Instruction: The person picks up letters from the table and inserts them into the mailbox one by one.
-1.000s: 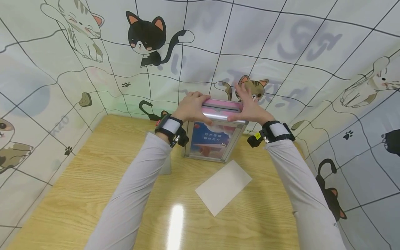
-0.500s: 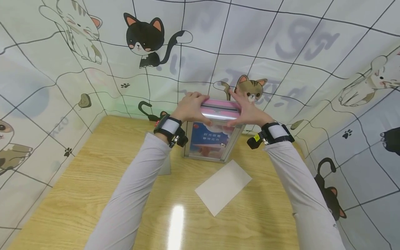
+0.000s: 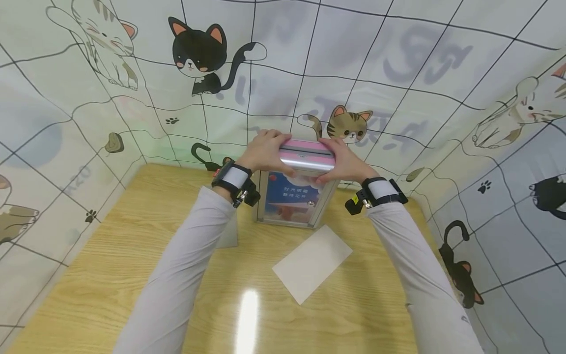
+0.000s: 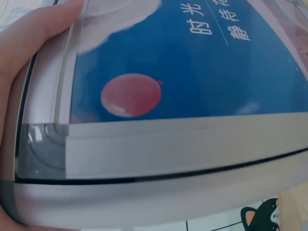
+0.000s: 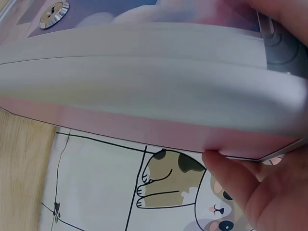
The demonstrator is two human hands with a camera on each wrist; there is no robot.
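Note:
A pink and silver letter box [image 3: 289,199] with a slot [image 3: 307,149] in its top stands upright at the back of the table. My left hand [image 3: 265,151] grips its upper left corner, thumb on the front frame and fingers over the top edge and side. On the opposite corner my right hand [image 3: 347,161] holds the box, its thumb on the front and its fingers round the side and back. Up close, the left wrist view shows the blue front panel [image 4: 192,82] with white characters. A round lock [image 5: 54,15] appears in the right wrist view.
A cream envelope-like paper rectangle [image 3: 313,264] lies slanted on the wooden table [image 3: 146,236] before the box. Another pale flat piece [image 3: 229,235] is partly hidden under my left forearm. Cat-printed sheeting [image 3: 283,59] hangs close behind the box.
The fingers of my right hand have come down from above the corner and closed round the box. My left hand keeps its hold. The whole view has shifted slightly.

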